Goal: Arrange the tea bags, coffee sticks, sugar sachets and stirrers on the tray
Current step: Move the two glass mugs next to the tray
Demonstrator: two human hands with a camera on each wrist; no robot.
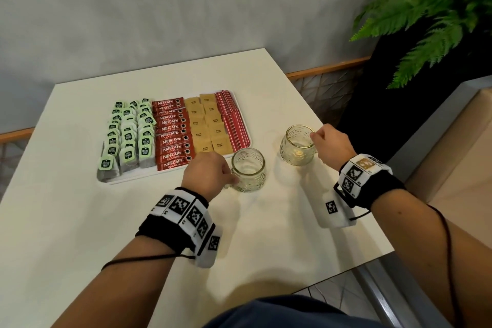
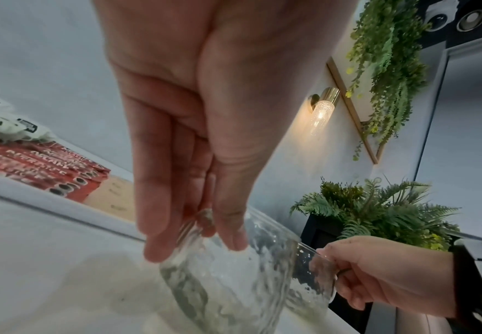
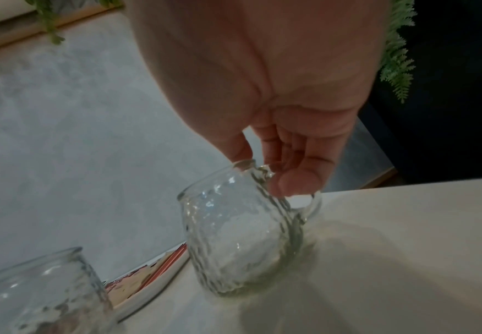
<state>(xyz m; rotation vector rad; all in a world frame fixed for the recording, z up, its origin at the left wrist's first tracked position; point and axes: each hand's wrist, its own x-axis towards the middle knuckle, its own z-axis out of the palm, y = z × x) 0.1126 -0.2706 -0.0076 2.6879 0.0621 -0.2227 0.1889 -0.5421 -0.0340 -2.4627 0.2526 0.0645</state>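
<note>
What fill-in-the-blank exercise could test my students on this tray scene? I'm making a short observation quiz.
1. On the tray, the red coffee sticks lie between the tea bags and the ____ sachets.
2. The stirrers fill the tray's ____ edge.
3. Each hand grips a glass ____: left hand, right hand.
4. Both stand on the ____, off the tray.

Missing words: sugar; right; mug; table

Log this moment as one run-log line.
tray: fully stocked | left hand: holding near textured glass mug | right hand: holding far textured glass mug | both mugs on white table
</note>
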